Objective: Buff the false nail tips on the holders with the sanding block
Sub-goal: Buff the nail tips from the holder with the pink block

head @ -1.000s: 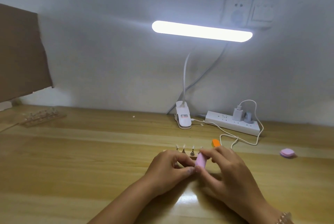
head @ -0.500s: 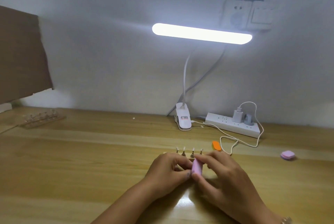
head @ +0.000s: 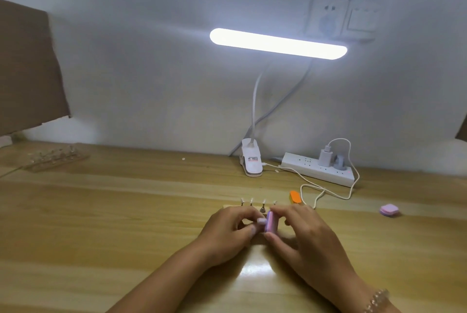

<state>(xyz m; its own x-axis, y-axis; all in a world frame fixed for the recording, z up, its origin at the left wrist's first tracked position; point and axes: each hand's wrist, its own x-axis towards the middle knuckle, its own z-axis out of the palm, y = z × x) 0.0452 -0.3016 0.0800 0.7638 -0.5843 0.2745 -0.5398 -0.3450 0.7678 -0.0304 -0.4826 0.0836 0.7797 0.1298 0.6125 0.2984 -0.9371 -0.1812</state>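
Sanding block (head: pixel 271 223), lilac, standing on edge close to the worktop (head: pixel 126 224), pinched between thumb and fingers (head: pixel 286 213) of the right hand (head: pixel 305 237). Left hand (head: pixel 227 230) just beside it, curled, fingertips meeting at a small pale piece against the block's left face; whether false nail tip or own fingernail, cannot tell. Just behind both hands, a row of false nail tips (head: pixel 251 201) upright on holders (head: pixel 262 209), partly hidden by the knuckles. Orange block (head: pixel 295 197) near the row's right end, beside a white cable (head: pixel 328 192). Pink block (head: pixel 389 210) well apart to the right. Clip lamp (head: pixel 278 43) and power strip (head: pixel 318 168) along the wall. Second rack of holders (head: pixel 55 158) far left. Beaded bracelet (head: pixel 376 300) on the right wrist.
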